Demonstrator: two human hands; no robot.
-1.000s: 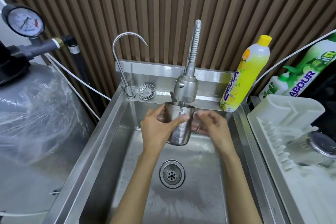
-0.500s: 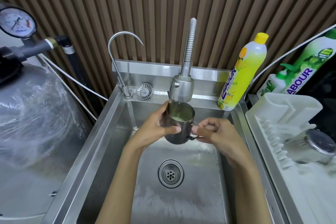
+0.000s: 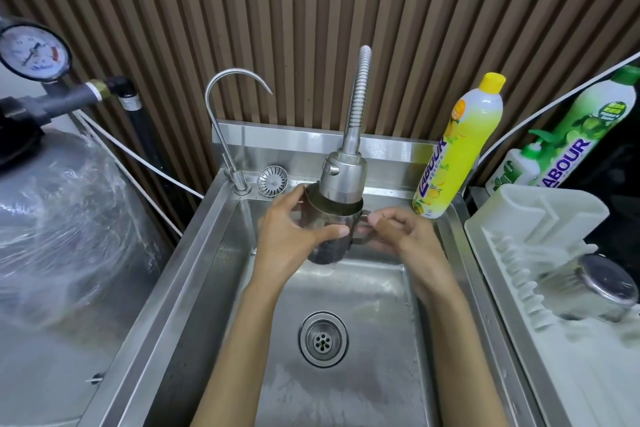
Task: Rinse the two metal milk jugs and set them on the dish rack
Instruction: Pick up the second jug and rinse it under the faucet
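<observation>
A small metal milk jug [image 3: 330,246] is held upright over the sink, its mouth right under the spray head of the flexible tap [image 3: 343,174]. My left hand [image 3: 289,236] wraps around the jug's body. My right hand [image 3: 398,229] pinches its handle on the right side. A second metal jug [image 3: 595,284] lies on its side on the white dish rack [image 3: 540,215] at the right.
The steel sink [image 3: 194,253] has a drain [image 3: 323,339] below my hands. A thin gooseneck tap [image 3: 225,121] and a strainer cap [image 3: 272,180] stand at the back left. A yellow detergent bottle [image 3: 460,146] and green bottles [image 3: 588,128] stand at the back right; a wrapped tank [image 3: 59,218] fills the left.
The jug was lowered and tipped slightly toward me half a second ago, showing liquid inside; now it is raised back up so its mouth surrounds the spray head.
</observation>
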